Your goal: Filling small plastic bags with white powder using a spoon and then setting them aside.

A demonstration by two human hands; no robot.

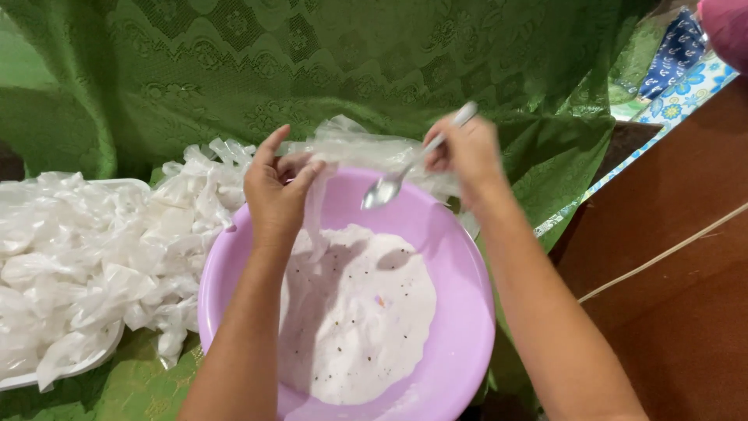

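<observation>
We note our left hand (pixel 276 191) pinching a small clear plastic bag (pixel 315 214) so its mouth hangs over the lilac basin (pixel 467 312) of pale speckled mixture (pixel 358 312), while our right hand (pixel 467 152) grips a metal spoon (pixel 389 187), bowl tilted bagward.

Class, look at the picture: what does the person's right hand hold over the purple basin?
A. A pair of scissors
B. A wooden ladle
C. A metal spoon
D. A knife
C: the right hand grips a metal spoon by its handle, bowl downward, above the purple basin.
</observation>
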